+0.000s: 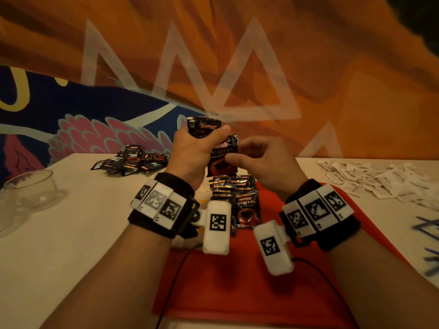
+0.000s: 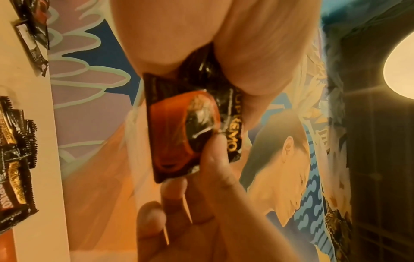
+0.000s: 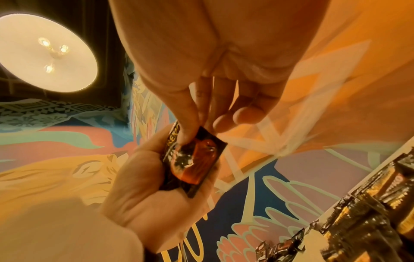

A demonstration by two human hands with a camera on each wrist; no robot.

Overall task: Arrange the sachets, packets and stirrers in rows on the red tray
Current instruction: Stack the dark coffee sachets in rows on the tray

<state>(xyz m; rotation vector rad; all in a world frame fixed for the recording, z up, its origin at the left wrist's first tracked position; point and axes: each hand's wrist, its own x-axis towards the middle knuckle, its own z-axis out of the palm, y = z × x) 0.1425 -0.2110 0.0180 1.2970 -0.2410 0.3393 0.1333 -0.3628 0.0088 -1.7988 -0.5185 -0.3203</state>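
The red tray (image 1: 213, 293) is lying nearest, smooth and flat on the pale table (image 1: 71, 245), its near part bare. Further in, a row of dark, glossy coffee packets (image 1: 237, 198) is sitting on the tray, overlapping like shingles, each rectangular with crimped ends and gold lettering.

Above that row both hands are working in the air. The left hand (image 1: 192, 153) is curling its fingers and thumb round a small bunch of the same black packets (image 1: 203, 127), which are sticking up past its thumb. The right hand (image 1: 261, 160) is pinching one packet (image 1: 222, 157) between thumb and fingertips; this packet is hanging upright between the two hands, its upper edge touching the left hand's bunch. In the right wrist view its crinkled foil face is showing an orange cup print (image 3: 197, 159), with the thumb pressing on the front.

Beyond the left hand, a loose heap of dark packets (image 1: 133, 160) is lying on the table, well apart from the tray. Far right, thin white paper sachets (image 1: 375, 179) are spreading in a scattered pile. At the left edge a clear glass bowl (image 1: 31, 188) is standing.
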